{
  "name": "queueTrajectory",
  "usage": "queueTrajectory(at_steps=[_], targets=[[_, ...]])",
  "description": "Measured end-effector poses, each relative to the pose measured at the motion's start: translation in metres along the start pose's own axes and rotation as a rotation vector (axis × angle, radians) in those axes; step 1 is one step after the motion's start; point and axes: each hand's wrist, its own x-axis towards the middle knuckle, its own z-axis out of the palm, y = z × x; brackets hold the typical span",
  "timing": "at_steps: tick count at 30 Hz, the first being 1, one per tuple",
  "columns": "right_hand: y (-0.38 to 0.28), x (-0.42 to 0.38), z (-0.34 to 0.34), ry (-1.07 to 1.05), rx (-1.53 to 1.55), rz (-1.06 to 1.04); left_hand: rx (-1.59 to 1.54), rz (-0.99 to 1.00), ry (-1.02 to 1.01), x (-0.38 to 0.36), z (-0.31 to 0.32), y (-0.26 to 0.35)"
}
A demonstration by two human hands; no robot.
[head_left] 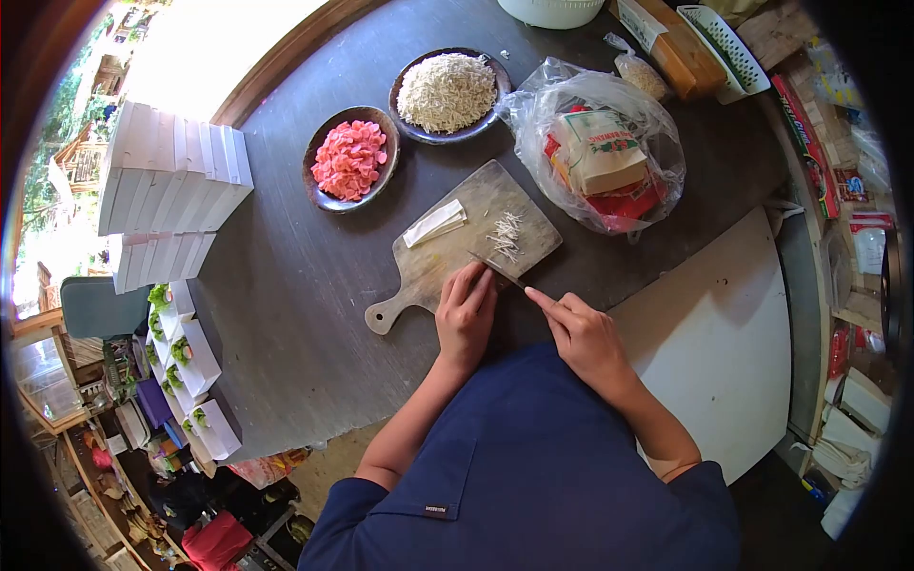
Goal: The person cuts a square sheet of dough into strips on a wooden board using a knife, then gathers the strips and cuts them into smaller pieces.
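Observation:
A wooden cutting board (pixel 419 257) with a round-ended handle lies at a slant in front of me. My right hand (pixel 586 343) is wrapped round the handle of a kitchen knife (pixel 505 272), its blade over the board's near edge. Close beside the blade is my left hand (pixel 465 314), fingers curled and pressed together at the board's edge; whatever they hold is hidden. Flat pale strips (pixel 435 224) lie stacked on the board's left part. Farther right is a small heap of thin white shreds (pixel 506 236).
A bowl of pink slices (pixel 349 160) and a bowl of pale shreds (pixel 447 92) stand beyond the board. Right of them sits a clear plastic bag (pixel 600 157) with packets. White boxes (pixel 171 171) are stacked at left, near open boxes with green leaves (pixel 195 357).

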Motion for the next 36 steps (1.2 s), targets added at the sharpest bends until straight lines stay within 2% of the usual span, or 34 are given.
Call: queueTrajectory(at_steps=[8, 11, 22, 36], targets=[[-0.003, 0.004, 0.003, 0.003, -0.028, -0.006, -0.053, -0.038, 0.000, 0.001, -0.002, 0.004], [-0.004, 0.009, 0.006, 0.019, -0.035, -0.004, 0.001, 0.008, 0.000, 0.001, -0.001, 0.001], [0.003, 0.006, 0.004, 0.075, 0.066, -0.022, -0.047, -0.030, 0.007, 0.001, -0.001, 0.005], [0.001, 0.002, 0.003, 0.043, 0.035, -0.014, -0.009, 0.003, 0.008, -0.002, 0.001, -0.002]])
